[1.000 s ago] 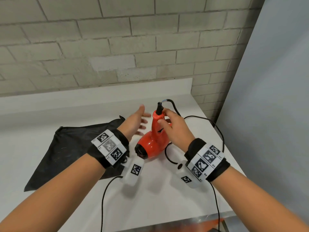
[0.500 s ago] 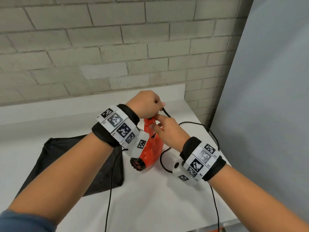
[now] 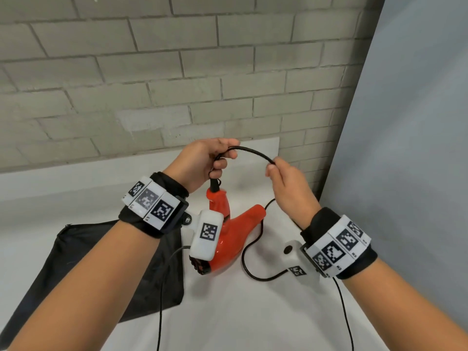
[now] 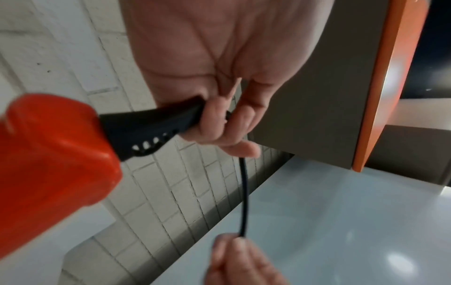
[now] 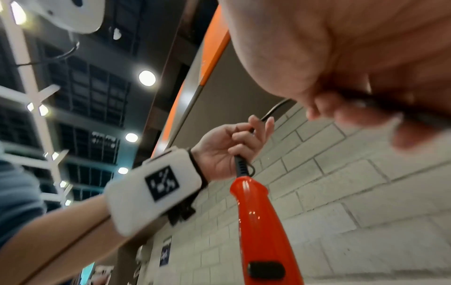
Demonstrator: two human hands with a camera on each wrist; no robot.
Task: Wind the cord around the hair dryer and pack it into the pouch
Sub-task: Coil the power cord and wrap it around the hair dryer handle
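Observation:
A red hair dryer (image 3: pixel 235 234) hangs handle-up over the white table, its nozzle low near the surface. My left hand (image 3: pixel 206 160) grips the black cord sleeve at the top of the handle (image 4: pixel 146 125). The black cord (image 3: pixel 250 151) arches from that hand to my right hand (image 3: pixel 286 178), which pinches it a short way along. More cord loops on the table (image 3: pixel 249 262) to the right of the dryer. The black pouch (image 3: pixel 88 262) lies flat on the table to the left, partly under my left forearm. In the right wrist view the dryer handle (image 5: pixel 258 221) shows with its black switch.
The white table (image 3: pixel 228 312) runs back to a grey brick wall (image 3: pixel 152 84). A pale blue panel (image 3: pixel 405 148) stands along the right side. Thin black cables (image 3: pixel 160 300) trail from both wrist cameras across the table.
My left hand closed on the cord sleeve and lifted the dryer upright by its handle end. My right hand left the handle and slid out along the cord to the right.

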